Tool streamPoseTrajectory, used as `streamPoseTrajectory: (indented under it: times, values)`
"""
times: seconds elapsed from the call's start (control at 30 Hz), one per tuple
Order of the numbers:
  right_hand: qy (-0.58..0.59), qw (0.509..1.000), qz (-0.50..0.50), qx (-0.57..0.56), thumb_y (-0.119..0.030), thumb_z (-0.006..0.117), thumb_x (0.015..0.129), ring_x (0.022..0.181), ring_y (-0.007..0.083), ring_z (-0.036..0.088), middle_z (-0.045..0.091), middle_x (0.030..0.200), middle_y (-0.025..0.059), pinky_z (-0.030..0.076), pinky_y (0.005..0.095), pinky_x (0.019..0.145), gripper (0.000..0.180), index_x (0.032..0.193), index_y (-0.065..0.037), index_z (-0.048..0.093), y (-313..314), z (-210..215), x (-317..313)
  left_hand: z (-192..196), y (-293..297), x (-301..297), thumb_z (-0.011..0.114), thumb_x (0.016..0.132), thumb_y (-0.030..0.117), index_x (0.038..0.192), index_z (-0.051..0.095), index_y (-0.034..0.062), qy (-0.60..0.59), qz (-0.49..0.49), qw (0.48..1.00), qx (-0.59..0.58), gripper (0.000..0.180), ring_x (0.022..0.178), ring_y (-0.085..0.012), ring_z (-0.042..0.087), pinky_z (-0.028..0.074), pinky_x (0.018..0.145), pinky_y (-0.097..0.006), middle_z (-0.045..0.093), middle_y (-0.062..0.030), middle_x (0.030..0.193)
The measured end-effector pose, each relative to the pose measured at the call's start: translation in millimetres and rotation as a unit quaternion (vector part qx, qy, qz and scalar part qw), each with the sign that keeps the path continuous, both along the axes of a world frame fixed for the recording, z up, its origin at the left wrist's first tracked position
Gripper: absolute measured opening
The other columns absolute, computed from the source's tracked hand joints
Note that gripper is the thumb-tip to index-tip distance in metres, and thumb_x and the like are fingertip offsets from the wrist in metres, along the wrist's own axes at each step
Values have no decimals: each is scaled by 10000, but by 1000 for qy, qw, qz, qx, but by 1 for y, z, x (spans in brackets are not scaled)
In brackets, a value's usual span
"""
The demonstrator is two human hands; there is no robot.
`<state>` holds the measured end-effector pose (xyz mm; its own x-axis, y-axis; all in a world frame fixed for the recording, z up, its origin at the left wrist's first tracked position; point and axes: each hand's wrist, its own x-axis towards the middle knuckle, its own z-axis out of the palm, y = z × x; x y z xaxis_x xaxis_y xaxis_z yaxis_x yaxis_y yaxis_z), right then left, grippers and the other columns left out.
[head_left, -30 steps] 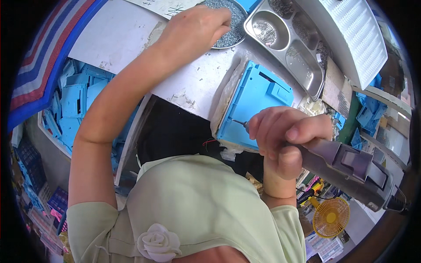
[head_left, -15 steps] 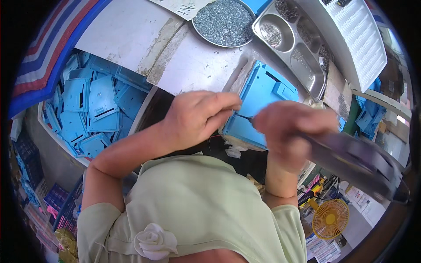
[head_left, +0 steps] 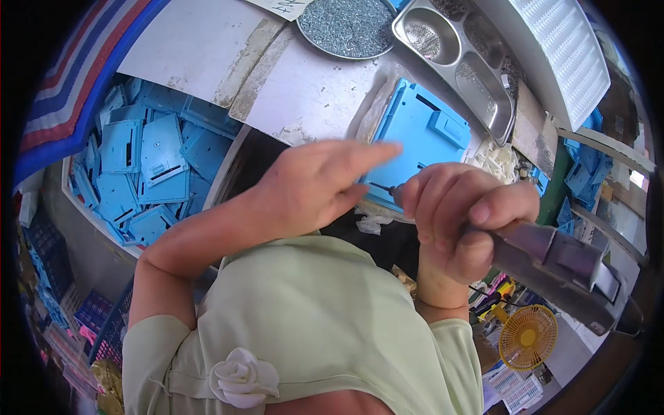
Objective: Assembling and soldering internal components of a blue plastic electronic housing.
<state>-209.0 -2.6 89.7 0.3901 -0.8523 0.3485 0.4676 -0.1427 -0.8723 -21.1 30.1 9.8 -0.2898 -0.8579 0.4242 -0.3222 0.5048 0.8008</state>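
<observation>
My right hand [head_left: 460, 218] is shut around the grip of a grey electric screwdriver [head_left: 560, 266]. Its thin bit [head_left: 382, 188] points left at the near edge of a blue plastic panel [head_left: 425, 135] lying on the grey workbench [head_left: 304, 90]. My left hand [head_left: 315, 183] hovers over that same edge with fingers stretched toward the bit and the thumb tucked under. Whether anything small sits between its fingertips is hidden.
A round dish of small screws [head_left: 346, 24] and a steel compartment tray [head_left: 460, 59] stand at the back of the bench. A bin holding several blue panels [head_left: 149, 162] is on the left. A white ribbed cover [head_left: 564, 52] lies at the right, a yellow fan [head_left: 529, 337] below.
My left hand left the dish of screws and came back to the panel's near edge beside the bit. My right hand kept the screwdriver and shifted slightly.
</observation>
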Motion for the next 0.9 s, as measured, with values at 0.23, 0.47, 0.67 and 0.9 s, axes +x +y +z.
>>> streamPoseTrajectory:
  times: [0.23, 0.47, 0.67, 0.9]
  values:
    - [73, 994, -41, -64, -3, 803, 789, 577, 257, 627, 583, 629, 94, 568, 397, 598, 290, 927, -16, 548, 18, -24, 8, 4, -18, 19, 471, 665, -156, 1447, 422, 20, 23, 74, 997, -1, 803, 1204, -374, 573, 466, 1017, -450, 618, -168, 1279]
    - [145, 979, -29, -137, -132, 751, 892, 499, 203, 544, 525, 589, 47, 531, 373, 544, 291, 978, -88, 476, 16, -34, 13, -7, -35, 3, 474, 672, -140, 1275, 585, 17, -10, 89, 995, -33, 632, 1030, -324, 611, 497, 921, -414, 650, -152, 1159]
    - [-9, 984, -150, -96, -116, 699, 926, 491, 166, 488, 511, 595, 13, 474, 341, 498, 233, 1094, -105, 539, 2, 4, -67, 8, -50, -50, 651, 743, -26, 1102, 682, 29, -63, -93, 989, -100, 365, 964, -300, 602, 498, 843, -404, 663, -100, 1114]
    - [-20, 966, -241, -94, -80, 603, 963, 503, 131, 446, 489, 629, 43, 446, 333, 519, 205, 1130, -43, 488, -35, -42, -107, 10, -54, -65, 733, 773, 97, 1121, 729, 69, -195, -104, 972, -77, 349, 950, -257, 597, 467, 838, -386, 672, -65, 1262]
